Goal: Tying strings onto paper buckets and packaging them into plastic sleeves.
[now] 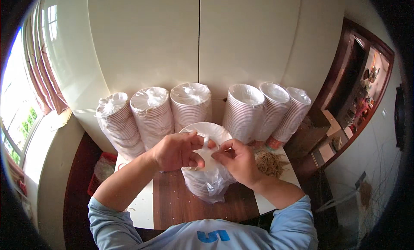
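Observation:
A stack of white paper bowls in a clear plastic bag stands right in front of me on the brown tabletop. Over its top, my left hand has a twisted strip of the bag looped around its fingertips, with thumb and index finger bent. My right hand is closed in a pinch on the bag's gathered film, just beside the left fingertips. What lies inside the right pinch is partly hidden by the fingers.
Several bagged stacks of paper bowls line the table's back edge, some left, some right. A tan heap of rubber bands lies at right. A red basket is at lower left, a cardboard box at right.

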Motion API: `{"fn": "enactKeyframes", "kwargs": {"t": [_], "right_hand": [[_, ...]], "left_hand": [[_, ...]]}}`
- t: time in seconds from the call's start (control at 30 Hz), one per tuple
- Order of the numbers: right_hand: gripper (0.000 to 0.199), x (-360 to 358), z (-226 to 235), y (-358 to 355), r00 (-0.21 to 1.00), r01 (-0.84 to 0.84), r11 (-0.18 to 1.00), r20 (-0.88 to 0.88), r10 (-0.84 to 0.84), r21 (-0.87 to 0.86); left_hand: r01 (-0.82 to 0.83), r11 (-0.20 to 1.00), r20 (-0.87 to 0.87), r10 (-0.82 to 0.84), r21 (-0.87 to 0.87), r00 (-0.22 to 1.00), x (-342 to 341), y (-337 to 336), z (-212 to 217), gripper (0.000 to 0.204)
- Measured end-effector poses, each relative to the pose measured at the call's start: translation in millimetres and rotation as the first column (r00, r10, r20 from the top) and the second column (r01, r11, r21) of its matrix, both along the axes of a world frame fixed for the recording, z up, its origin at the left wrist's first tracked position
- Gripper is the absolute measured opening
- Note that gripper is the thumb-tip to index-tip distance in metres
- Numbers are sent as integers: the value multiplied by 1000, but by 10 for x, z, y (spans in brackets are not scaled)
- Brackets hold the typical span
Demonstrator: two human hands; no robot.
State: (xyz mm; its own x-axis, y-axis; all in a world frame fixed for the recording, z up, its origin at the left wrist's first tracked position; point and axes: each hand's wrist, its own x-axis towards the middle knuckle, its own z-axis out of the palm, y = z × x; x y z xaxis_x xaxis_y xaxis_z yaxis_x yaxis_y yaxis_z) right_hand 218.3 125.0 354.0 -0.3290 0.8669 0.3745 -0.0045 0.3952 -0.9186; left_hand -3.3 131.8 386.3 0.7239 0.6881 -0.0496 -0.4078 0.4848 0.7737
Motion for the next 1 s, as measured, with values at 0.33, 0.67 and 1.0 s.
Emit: {"fn": "enactKeyframes", "kwargs": {"t": [0.33, 0.67, 1.0], "right_hand": [[29, -10, 71, -98, 878, -61, 623, 339, -338, 780], [30, 4, -144, -19, 942, -8, 527, 183, -281, 850], [23, -10, 278, -249, 767, 68, 447, 240, -595, 892]], "left_hand": [[-44, 997, -130, 53, 66, 990, 72, -153, 60, 53], [0, 1000, -156, 0, 0, 988, 88, -93, 46, 54], [-216, 972, 29, 219, -89, 975, 263, -280, -29, 59]]}}
